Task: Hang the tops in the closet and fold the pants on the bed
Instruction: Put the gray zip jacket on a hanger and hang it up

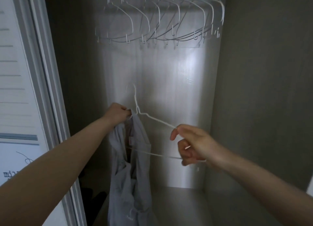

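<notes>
Left hand [119, 113] grips pale grey cotton top [130, 166] at its shoulder, 9 o'clock of thin white wire hanger [153, 120] — right hand [189, 145] pinches hanger's far end, probably steadying it for threading; closet rail at 12.

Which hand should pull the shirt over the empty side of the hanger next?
Probably the left hand. It already grips the grey shirt at the top of the white wire hanger, so it can slide the cloth across. The right hand pinches the hanger's bare end, holding it steady.
</notes>
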The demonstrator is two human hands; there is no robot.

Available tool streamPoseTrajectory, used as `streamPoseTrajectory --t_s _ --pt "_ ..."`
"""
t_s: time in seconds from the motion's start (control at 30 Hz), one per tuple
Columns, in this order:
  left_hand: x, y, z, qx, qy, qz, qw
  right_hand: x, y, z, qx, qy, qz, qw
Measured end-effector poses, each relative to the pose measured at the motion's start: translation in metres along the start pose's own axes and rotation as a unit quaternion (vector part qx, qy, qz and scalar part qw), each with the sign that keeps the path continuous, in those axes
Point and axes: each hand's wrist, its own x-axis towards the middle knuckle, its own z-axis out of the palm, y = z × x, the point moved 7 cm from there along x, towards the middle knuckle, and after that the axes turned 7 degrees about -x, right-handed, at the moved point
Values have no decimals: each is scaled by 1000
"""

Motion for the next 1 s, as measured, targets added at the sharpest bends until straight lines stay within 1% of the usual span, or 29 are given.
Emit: streamPoseTrajectory --t_s 0.07,0.17,0.2,0.23,0.27,0.3,0.33,0.37,0.4,0.43,0.47,0.5,0.57,0.6,0.63,0.67,0.7,0.73,0.77,0.8,0.83,0.87,0.9,0.93,1.0 --pt "-5 4 9 -38 20 -26 999 7 20 13 -37 1 -26 999" --pt "-12 15 19 -169 30 -72 983 16 35 10 -86 25 -62 994" --pt "-12 20 21 -222 20 -82 971 18 36 7 -99 31 -72 992" --pt "-13 26 22 -253 2 -83 964 20 37 4 -96 40 -80 991" --pt "-13 33 24 -250 -23 -65 966 22 37 -1 -77 52 -87 992" --pt "-12 39 25 -210 -53 -33 976 24 38 -6 -45 68 -94 992" --pt "-11 46 24 -146 -76 11 986 24 38 -11 -9 81 -101 992" --pt "-13 54 24 -54 -92 71 992 22 39 -16 29 90 -110 989" --pt "-14 60 22 28 -99 131 986 20 39 -19 62 94 -119 986" --pt "-14 62 20 83 -101 172 976 18 40 -21 87 93 -128 983" --pt "-14 64 18 113 -95 191 970 16 41 -23 102 92 -137 981" --pt "-14 66 14 126 -80 194 970 15 42 -23 116 86 -141 979" --pt "-12 72 11 169 -32 215 961 14 42 -24 143 79 -137 977" --pt "-13 79 11 191 -7 240 952 14 41 -26 139 85 -134 978" --pt "-15 86 9 204 16 264 942 14 38 -31 101 107 -133 980" --pt "-16 91 6 206 26 282 937 13 33 -39 3 147 -136 980" --pt "-16 96 4 203 25 297 933 12 25 -49 -142 200 -147 958" --pt "-15 99 2 203 11 305 931 10 16 -59 -297 265 -152 905" --pt "-14 100 1 200 -5 303 932 6 11 -69 -420 329 -141 834" --pt "-12 99 0 189 -17 295 937 0 6 -76 -497 386 -128 767" --pt "-11 98 -3 170 -23 282 944 -5 2 -76 -534 414 -142 724" --pt "-12 97 -5 144 -21 271 951 -7 -1 -70 -548 413 -177 706" --pt "-12 96 -7 115 -16 264 958 -5 -1 -59 -554 380 -217 709" --pt "-13 95 -8 86 -14 258 962 0 4 -46 -556 325 -243 725" --pt "-16 97 -8 46 -11 258 965 13 24 -17 -531 197 -243 788"
